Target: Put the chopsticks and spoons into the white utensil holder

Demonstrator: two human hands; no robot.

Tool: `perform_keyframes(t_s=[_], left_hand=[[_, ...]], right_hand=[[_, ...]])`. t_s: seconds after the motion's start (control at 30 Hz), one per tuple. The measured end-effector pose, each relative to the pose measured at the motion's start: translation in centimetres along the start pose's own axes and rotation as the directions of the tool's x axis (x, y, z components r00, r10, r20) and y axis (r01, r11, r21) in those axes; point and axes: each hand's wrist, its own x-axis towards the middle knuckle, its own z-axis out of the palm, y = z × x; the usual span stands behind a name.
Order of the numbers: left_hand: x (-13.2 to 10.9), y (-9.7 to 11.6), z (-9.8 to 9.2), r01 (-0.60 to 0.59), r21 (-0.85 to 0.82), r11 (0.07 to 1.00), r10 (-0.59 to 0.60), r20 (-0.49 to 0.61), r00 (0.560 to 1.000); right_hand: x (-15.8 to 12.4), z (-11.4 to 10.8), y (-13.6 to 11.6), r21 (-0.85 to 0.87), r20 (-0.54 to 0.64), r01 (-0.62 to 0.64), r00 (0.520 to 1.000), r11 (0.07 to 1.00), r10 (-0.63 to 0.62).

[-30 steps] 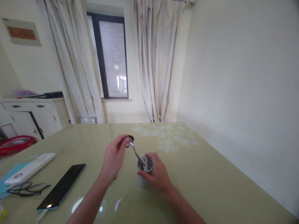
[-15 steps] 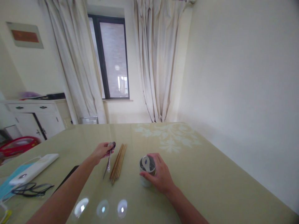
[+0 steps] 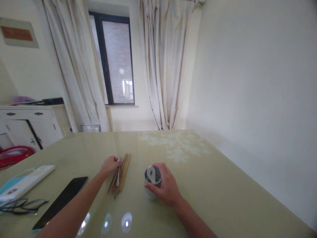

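Observation:
My left hand (image 3: 109,167) is closed on a shiny metal spoon (image 3: 118,178), its fingers pinched near the far end. The spoon lies over or just above a bundle of several wooden chopsticks (image 3: 125,177) on the table; I cannot tell if it touches them. My right hand (image 3: 167,185) is wrapped round a grey cylindrical holder (image 3: 150,194) that stands upright, thumb in front and fingers behind. Inside the holder rests a white ceramic spoon (image 3: 151,175) with a blue mark, partly above the rim.
The glossy table (image 3: 223,205) reaches toward the window wall. Left of my forearm lie a black phone (image 3: 63,200), glasses (image 3: 23,206), a white oblong device (image 3: 27,183) and a blue mask (image 3: 8,186). A white wall (image 3: 260,99) runs along the right side.
My left hand has moved with the metal spoon down to the chopsticks, where the spoon now overlaps them. My right hand stays on the holder. The view has turned slightly right, showing more of the phone.

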Motion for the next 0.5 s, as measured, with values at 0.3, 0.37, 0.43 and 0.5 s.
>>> perform_keyframes(t_s=[0.3,0.37,0.43,0.5], left_hand=[[-8.5,9.2,1.8,-0.627,-0.083,0.774,0.618,0.315,0.72],[-10.7,10.5,2.5,-0.71,-0.009,0.704,0.677,0.312,0.667],[-11.9,11.1,2.8,-0.729,0.07,0.681,0.69,0.27,0.671],[-12.2,11.3,2.5,-0.72,0.073,0.69,0.693,0.22,0.687]], right_hand=[[-0.1,0.4,0.3,0.008,-0.01,-0.006,1.0,1.0,0.006],[-0.1,0.6,0.5,0.022,-0.013,-0.016,1.0,1.0,0.016],[-0.2,0.7,0.7,0.032,-0.014,-0.025,1.0,0.999,0.025],[-0.1,0.8,0.8,0.035,-0.013,-0.028,1.0,0.999,0.029]])
